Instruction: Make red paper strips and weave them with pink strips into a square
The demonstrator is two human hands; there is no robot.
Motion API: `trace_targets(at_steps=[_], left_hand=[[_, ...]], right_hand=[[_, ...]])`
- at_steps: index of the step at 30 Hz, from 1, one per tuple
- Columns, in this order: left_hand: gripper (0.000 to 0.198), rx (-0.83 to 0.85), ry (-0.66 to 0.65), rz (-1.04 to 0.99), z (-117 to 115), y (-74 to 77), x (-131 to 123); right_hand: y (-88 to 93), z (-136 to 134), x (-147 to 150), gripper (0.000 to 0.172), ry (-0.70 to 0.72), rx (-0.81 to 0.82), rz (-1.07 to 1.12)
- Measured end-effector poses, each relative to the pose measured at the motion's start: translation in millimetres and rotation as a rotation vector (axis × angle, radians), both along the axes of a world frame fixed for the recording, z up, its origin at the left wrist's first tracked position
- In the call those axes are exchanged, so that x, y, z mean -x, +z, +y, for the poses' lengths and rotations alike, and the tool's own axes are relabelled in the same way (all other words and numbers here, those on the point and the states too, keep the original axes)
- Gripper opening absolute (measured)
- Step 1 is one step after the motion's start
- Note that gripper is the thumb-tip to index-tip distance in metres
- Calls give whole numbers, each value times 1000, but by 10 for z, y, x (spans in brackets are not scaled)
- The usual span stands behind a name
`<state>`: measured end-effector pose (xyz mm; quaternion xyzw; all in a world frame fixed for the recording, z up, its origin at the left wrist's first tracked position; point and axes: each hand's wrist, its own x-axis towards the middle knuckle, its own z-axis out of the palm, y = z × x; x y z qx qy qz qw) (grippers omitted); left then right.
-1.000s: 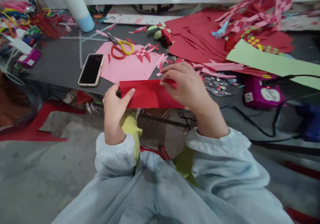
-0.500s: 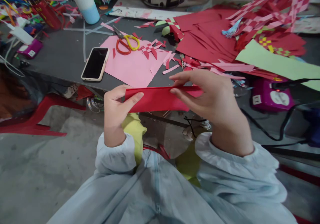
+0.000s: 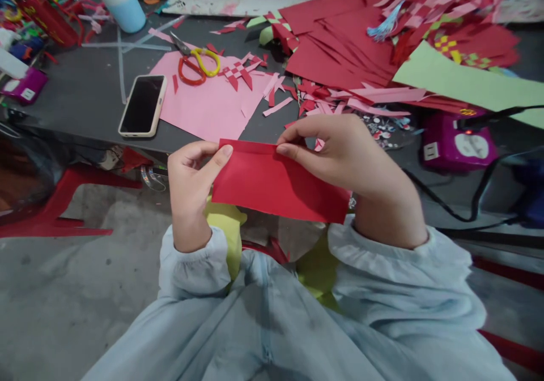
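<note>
A red sheet of paper (image 3: 272, 182) is held in the air in front of the table's near edge, with a narrow strip along its top folded over. My left hand (image 3: 193, 182) grips its upper left corner, thumb on the front face. My right hand (image 3: 340, 154) pinches the folded top edge right of the middle between thumb and forefinger. Just beyond lies a pink sheet of paper (image 3: 204, 106) on the table. On it rest scissors (image 3: 198, 66) with one red and one yellow handle, beside a small woven red-and-pink paper piece (image 3: 238, 75).
A phone (image 3: 143, 106) lies at the left, behind it a white-and-blue bottle (image 3: 121, 7) and a red bottle (image 3: 46, 15). Red sheets (image 3: 331, 35), paper scraps and a green sheet (image 3: 463, 80) cover the right. A purple power block (image 3: 459, 143) with cables stands near the right edge.
The red paper has tilted so that more of its front face shows, its lower edge now hanging lower. My right hand has shifted slightly left along the top edge. The camera view has moved a little.
</note>
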<state>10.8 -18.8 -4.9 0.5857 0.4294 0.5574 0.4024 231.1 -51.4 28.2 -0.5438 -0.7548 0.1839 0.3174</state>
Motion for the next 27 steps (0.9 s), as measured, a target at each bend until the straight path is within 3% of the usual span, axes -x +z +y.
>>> trace_targets(at_steps=[8, 15, 27], left_hand=[[15, -21, -114, 160, -72, 29, -74], [2, -31, -228, 231, -86, 76, -97], [7, -174, -81, 36, -30, 39, 3]], right_hand=[[57, -11, 115, 17, 75, 117, -5], [23, -11, 213, 18, 137, 79, -18], [88, -43, 92, 17, 126, 37, -48]])
